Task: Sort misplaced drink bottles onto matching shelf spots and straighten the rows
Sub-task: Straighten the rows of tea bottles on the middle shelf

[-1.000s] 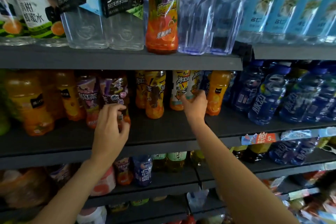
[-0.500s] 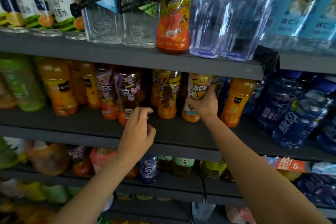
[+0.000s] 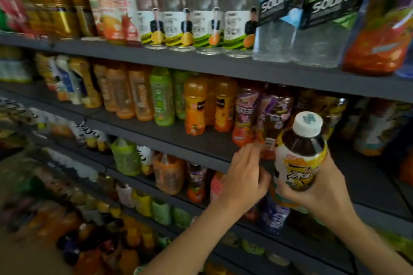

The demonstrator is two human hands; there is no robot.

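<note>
My right hand (image 3: 317,194) grips a dark iced-tea bottle (image 3: 300,152) with a white cap and a yellow label, held clear of the shelves in front of the middle shelf (image 3: 178,134). Just left of it, my left hand (image 3: 244,176) hovers with loosely curled fingers near the base of the purple-labelled tea bottles (image 3: 263,118) on that shelf; it holds nothing. Left of those stand orange juice bottles (image 3: 207,105), then a green bottle (image 3: 162,96).
The top shelf (image 3: 223,62) carries clear honey-water bottles (image 3: 201,27), two SODA bottles (image 3: 308,20) and an orange tea bottle (image 3: 380,35) at the right. The lower shelves hold many mixed bottles. The left part of the view is blurred.
My right hand has pulled the yellow-labelled tea bottle off the middle shelf towards me. The view has swung left. My left hand stays near the purple-labelled bottles.
</note>
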